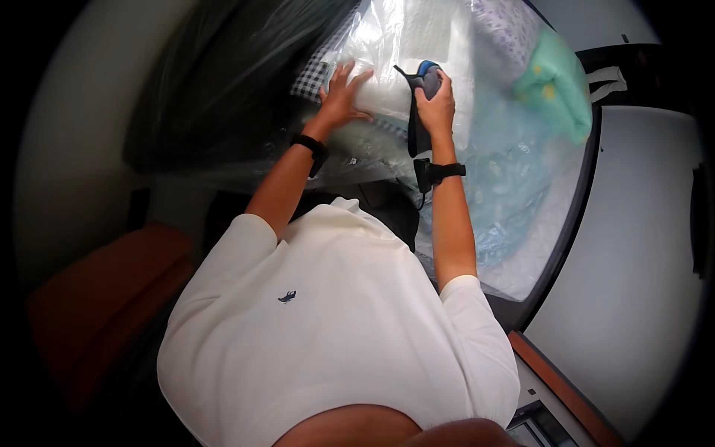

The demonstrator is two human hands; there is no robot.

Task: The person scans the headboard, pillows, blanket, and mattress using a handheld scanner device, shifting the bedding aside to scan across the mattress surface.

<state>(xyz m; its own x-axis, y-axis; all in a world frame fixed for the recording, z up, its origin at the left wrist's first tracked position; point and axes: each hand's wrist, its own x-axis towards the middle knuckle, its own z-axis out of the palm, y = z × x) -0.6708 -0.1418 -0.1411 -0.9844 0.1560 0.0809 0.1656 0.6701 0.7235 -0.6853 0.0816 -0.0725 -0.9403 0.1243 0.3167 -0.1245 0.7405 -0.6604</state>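
At upper centre, the right hand [436,109] is gripping a grey-and-blue item [419,132]; the left hand [342,102], holding nothing, is resting wide-splayed on a plastic-covered white bundle [395,45].

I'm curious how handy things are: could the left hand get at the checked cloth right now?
Probably yes: the left hand is open over the white bundle, and the checked cloth shows right beside it. Nothing solid seems in between, though I can't tell whether the clear plastic covers the cloth.
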